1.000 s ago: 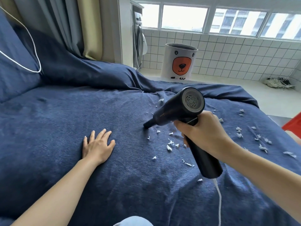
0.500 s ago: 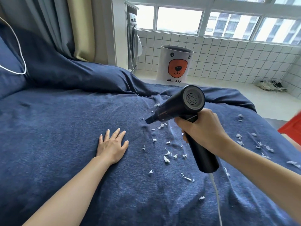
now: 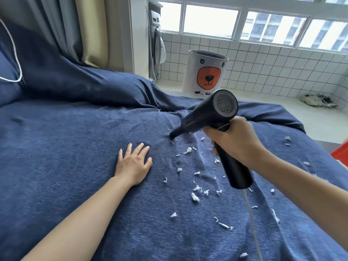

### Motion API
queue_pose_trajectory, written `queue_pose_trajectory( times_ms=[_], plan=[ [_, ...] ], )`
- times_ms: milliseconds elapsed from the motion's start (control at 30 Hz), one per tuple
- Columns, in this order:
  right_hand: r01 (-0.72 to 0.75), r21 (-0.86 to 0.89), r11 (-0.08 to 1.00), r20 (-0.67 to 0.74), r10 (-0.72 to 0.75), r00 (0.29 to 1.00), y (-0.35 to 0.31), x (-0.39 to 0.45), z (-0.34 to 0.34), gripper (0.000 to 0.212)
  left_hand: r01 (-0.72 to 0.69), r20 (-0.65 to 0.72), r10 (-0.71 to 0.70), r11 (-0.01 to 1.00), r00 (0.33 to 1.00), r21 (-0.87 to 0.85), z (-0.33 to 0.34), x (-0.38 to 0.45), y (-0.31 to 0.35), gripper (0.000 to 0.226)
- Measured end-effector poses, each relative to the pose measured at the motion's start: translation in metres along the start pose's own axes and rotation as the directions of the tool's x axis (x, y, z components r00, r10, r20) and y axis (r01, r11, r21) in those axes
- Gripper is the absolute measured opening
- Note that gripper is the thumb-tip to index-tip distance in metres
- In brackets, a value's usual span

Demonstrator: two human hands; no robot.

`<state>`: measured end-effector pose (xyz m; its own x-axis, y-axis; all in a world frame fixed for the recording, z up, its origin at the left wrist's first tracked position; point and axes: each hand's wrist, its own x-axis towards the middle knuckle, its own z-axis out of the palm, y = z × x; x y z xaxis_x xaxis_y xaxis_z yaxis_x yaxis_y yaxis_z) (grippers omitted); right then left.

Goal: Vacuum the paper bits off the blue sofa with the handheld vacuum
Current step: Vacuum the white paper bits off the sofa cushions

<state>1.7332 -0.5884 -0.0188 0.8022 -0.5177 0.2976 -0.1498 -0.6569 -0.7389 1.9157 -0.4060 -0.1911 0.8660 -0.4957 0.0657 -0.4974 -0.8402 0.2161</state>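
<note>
moved: nozzle's dropped from mid-air onto the blue sofa (image 3: 56,157), tip touching the cloth at the far edge of the paper bits (image 3: 195,196).
vacuum: handheld vacuum (image 3: 209,117), right hand (image 3: 235,142) wrapped round its grip.
left hand (image 3: 133,162): flat, fingers spread, holding nothing, pinning fabric.
technique: i'd drag slowly toward me, cloth taut.
room: open sofa left; edge and bear bin (image 3: 206,72) beyond.

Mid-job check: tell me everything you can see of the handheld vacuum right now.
The vacuum is black and pistol-shaped, seemingly matte plastic. Its round grey rear cap, with concentric vent slots, faces the camera. The barrel tapers to a narrow nozzle angled down and left, its tip at or on the sofa among paper bits. The right hand grips the upper part of the grip; the lower part juts toward the camera, with a pale cord hanging from its end. The left hand lies apart from it.
</note>
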Motion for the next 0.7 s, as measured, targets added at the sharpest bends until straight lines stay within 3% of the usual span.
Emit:
queue_pose_trajectory(
  times_ms=[433, 700],
  plan=[
    [-0.052, 0.052, 0.997, -0.014, 0.052, 0.999, 0.008, 0.036, 0.023, 0.024, -0.018, -0.100, 0.018, 1.000, 0.995, -0.001, 0.007, 0.006, 0.000, 0.055],
    [-0.066, 0.004, 0.998, -0.101, 0.066, 0.993, 0.011, 0.050, 0.015, 0.022, -0.020, -0.109, 0.019, 1.000, 0.994, -0.010, 0.009, 0.005, -0.003, 0.055]
  ],
)
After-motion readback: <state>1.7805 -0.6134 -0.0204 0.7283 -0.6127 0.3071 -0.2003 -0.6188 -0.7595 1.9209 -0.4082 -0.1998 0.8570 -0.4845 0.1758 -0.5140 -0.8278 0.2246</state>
